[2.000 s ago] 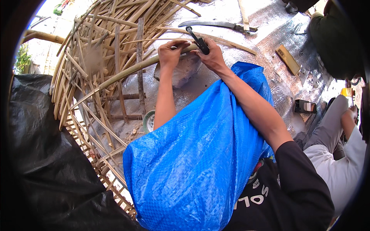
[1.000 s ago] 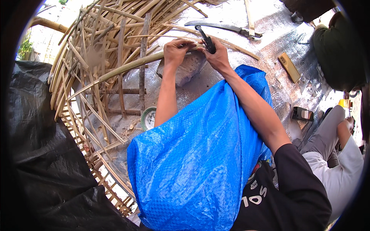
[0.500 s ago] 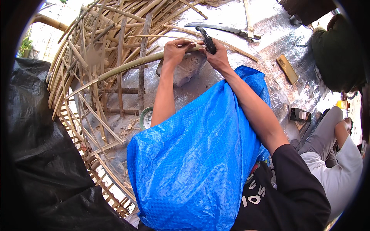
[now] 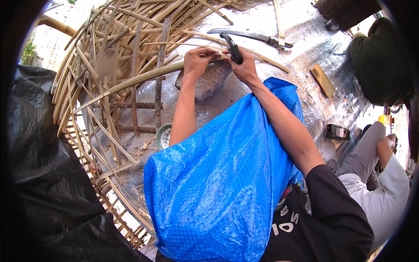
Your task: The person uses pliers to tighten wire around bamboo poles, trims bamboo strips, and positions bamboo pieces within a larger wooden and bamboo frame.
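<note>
A long bamboo pole (image 4: 144, 82) slants up from the left, its far end over a grey stone block (image 4: 211, 82). My left hand (image 4: 197, 64) is closed on the pole near that end, fingers pinched together. Just to its right, my right hand (image 4: 245, 69) is closed round a black-handled tool (image 4: 235, 51) with a curved dark metal end that points up and away. The fingertips of both hands nearly meet at the pole's tip, and what lies between them is too small to make out. A blue woven plastic sheet (image 4: 209, 192) drapes over my lap.
Beyond lie a curved-blade machete (image 4: 251, 34) and a heap of bamboo strips (image 4: 126, 39). A round tin (image 4: 164, 136) stands by my left forearm. Rightward are a phone (image 4: 323, 81), a black box-like device (image 4: 337, 132) and a seated person (image 4: 371, 174). Black plastic sheeting (image 4: 48, 174) hangs left.
Both hands keep their hold at the pole's end, shifting only slightly. The whole view has moved a little.
</note>
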Demonstrator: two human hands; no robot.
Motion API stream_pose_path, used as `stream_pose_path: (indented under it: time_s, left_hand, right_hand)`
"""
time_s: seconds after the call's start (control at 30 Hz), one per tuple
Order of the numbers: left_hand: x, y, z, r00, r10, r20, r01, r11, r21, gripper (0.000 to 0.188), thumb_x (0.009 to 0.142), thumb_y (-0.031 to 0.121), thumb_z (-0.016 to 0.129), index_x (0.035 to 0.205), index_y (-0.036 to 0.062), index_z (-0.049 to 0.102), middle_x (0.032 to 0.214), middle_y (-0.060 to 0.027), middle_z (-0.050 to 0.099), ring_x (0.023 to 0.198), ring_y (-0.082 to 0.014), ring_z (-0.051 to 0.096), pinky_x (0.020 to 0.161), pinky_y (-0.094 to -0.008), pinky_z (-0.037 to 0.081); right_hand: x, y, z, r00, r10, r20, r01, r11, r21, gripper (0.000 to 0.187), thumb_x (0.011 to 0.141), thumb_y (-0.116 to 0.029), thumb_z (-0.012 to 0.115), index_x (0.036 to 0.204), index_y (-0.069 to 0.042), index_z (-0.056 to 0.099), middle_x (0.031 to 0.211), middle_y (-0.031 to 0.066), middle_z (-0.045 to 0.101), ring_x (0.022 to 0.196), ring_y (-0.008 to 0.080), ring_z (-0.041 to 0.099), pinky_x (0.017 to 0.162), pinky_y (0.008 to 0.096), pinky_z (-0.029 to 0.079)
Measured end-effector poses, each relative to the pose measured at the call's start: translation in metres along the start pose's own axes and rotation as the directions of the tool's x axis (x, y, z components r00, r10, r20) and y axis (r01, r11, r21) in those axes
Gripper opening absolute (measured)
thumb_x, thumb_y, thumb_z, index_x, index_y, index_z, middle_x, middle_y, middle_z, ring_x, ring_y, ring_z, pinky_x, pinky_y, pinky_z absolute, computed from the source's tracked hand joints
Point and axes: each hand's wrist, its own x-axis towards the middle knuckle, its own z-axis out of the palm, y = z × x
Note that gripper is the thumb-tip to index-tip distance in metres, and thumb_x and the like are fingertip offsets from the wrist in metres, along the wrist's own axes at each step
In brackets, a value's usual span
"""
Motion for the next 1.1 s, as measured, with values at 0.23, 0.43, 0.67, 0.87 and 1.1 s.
stream_pose_path:
  time_s: [0.23,0.43,0.67,0.87,1.1]
  left_hand:
    - [-0.002,0.006,-0.001,1.0,-0.026,0.006,0.026,0.998,-0.049,0.015,0.084,0.009,0.083,0.097,0.0037,0.081,0.09,-0.0048,0.078,0.084,-0.0097,0.07,0.078,-0.0242,0.056]
    - [-0.002,0.01,0.001,1.0,-0.026,0.001,0.026,0.999,-0.04,0.015,0.084,0.01,0.083,0.097,0.0035,0.081,0.09,-0.0046,0.078,0.082,-0.0098,0.071,0.076,-0.0247,0.056]
    - [0.0,-0.005,0.0,0.998,0.067,-0.018,-0.068,0.997,-0.025,0.013,0.084,0.009,0.081,0.096,0.0059,0.081,0.089,-0.0039,0.079,0.082,-0.012,0.074,0.075,-0.0247,0.058]
    - [0.003,-0.01,0.009,0.985,0.157,-0.074,-0.15,0.985,0.09,0.011,0.082,0.017,0.081,0.092,0.0113,0.082,0.086,-0.0014,0.079,0.078,-0.0138,0.076,0.07,-0.0258,0.056]
    - [0.0,-0.011,0.005,0.992,0.093,-0.081,-0.087,0.994,0.068,0.012,0.08,0.02,0.083,0.089,0.012,0.083,0.088,-0.0016,0.078,0.078,-0.0143,0.074,0.073,-0.0279,0.057]
  right_hand:
    - [-0.001,-0.003,0.0,1.0,0.002,-0.003,-0.002,1.0,0.017,0.027,0.085,-0.007,0.079,0.111,-0.007,0.074,0.086,0.0019,0.071,0.075,0.0064,0.059,0.068,0.0252,0.049]
    - [0.002,0.005,0.0,1.0,-0.014,-0.01,0.014,1.0,0.013,0.026,0.085,-0.007,0.079,0.111,-0.008,0.074,0.088,0.0025,0.072,0.076,0.007,0.06,0.069,0.0256,0.05]
    - [0.002,0.004,0.004,1.0,-0.02,-0.006,0.02,0.998,0.053,0.027,0.085,-0.008,0.079,0.112,-0.008,0.074,0.088,0.0016,0.072,0.076,0.0069,0.06,0.069,0.0251,0.049]
    - [-0.003,-0.008,-0.003,0.998,-0.025,-0.059,0.022,0.999,-0.043,0.026,0.087,-0.019,0.081,0.107,-0.004,0.072,0.08,0.0016,0.067,0.071,0.009,0.058,0.065,0.027,0.048]
    - [-0.022,-0.06,-0.017,0.975,0.221,-0.023,-0.222,0.974,-0.053,0.055,0.096,-0.053,0.065,0.076,-0.003,0.063,0.061,0.0022,0.054,0.059,0.0115,0.052,0.053,0.0316,0.04]
